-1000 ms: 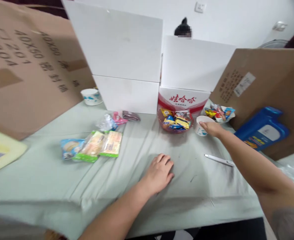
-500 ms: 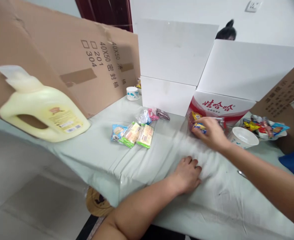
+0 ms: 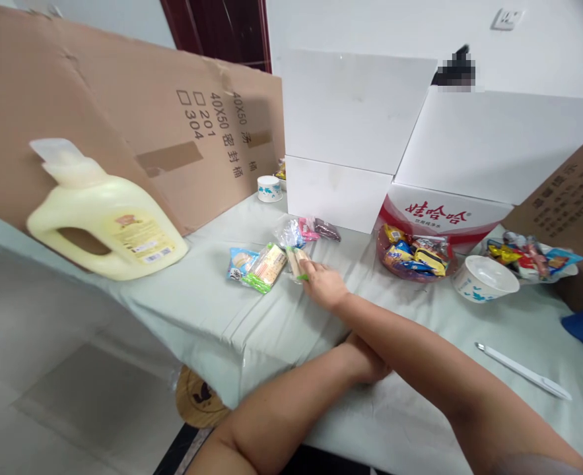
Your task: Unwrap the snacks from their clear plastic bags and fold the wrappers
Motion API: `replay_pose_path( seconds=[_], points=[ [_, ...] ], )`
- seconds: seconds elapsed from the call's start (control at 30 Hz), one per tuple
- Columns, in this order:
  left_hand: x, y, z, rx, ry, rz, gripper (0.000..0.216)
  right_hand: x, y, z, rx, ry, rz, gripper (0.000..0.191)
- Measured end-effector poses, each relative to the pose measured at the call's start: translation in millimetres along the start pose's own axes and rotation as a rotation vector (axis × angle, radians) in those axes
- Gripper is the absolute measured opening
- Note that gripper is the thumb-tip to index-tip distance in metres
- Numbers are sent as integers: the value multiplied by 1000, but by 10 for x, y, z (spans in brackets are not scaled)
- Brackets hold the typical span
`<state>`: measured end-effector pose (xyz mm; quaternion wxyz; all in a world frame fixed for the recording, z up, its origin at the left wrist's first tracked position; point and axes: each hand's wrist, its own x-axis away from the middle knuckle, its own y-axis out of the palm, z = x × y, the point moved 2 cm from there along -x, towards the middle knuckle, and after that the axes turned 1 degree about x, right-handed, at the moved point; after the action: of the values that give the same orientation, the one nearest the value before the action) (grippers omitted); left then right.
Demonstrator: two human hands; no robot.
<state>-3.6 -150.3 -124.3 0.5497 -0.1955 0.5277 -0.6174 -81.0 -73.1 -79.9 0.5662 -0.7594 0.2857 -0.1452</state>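
Note:
My right hand (image 3: 325, 284) pinches a clear-wrapped pack of crackers (image 3: 296, 262) with green ends, tipped up on its edge. Just left of it lies a similar cracker pack (image 3: 267, 267), overlapping a blue snack packet (image 3: 241, 262). Behind these are a silvery clear wrapper (image 3: 290, 233), a pink packet (image 3: 308, 228) and a dark purple packet (image 3: 327, 229). My left hand (image 3: 368, 363) rests on the cloth beneath my right forearm, which hides its fingers. A reddish see-through bowl (image 3: 389, 262) of yellow and blue snack packets stands to the right.
Beside the bowl are a white paper cup (image 3: 486, 280) and a plate of assorted snacks (image 3: 571, 269). A white pen (image 3: 523, 371) lies at right. White boxes (image 3: 341, 198) stand behind; a yellow jug (image 3: 123, 227) and cardboard (image 3: 147, 119) are at left. A person's hair shows behind the boxes.
My right hand has moved left from the snack bowl to the right-hand cracker pack, which is now tipped up. My right forearm now crosses over my left hand. The view has shifted slightly.

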Motion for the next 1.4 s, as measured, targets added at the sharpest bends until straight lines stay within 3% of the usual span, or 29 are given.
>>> replay_pose_path(
  seconds=[0.1,0.2,0.3,0.4,0.47,0.6,0.73,0.87,0.93,1.0,1.1,1.17,1.27,1.4],
  points=[
    [-46,-60,44,-10,134,-71,46,288,-223,363,-163,133,107,44],
    [-57,-137,86,45,170,-81,23,760,-413,839,-478,278,212,36],
    [-13,-214,170,149,294,99,21,1355,-505,1277,-669,393,224,27],
    [11,-204,180,99,255,326,35,1890,-510,1529,-653,482,232,25],
    [-16,-99,141,14,190,267,49,2136,-481,1597,-632,538,244,27],
    [-68,134,67,-28,238,46,57,2446,-491,1653,-372,562,324,38],
    [-64,169,39,-22,266,39,56,2841,-623,1833,29,499,394,25],
    [-63,153,46,-8,267,44,55,3269,-719,2115,329,665,361,20],
    [-65,153,61,7,272,47,55,3327,-737,2125,350,656,347,20],
    [-63,144,84,31,281,59,53,3231,-746,1986,277,550,368,22],
    [-56,93,112,88,280,102,45,2881,-744,1578,140,337,373,25],
    [-59,38,92,147,216,167,37,2616,-723,1298,129,259,294,25],
    [-80,-25,-1,201,82,225,36,2375,-698,1052,237,244,142,25],
    [-110,-25,-97,165,33,135,38,2540,-753,1163,314,312,102,26]
  ],
)
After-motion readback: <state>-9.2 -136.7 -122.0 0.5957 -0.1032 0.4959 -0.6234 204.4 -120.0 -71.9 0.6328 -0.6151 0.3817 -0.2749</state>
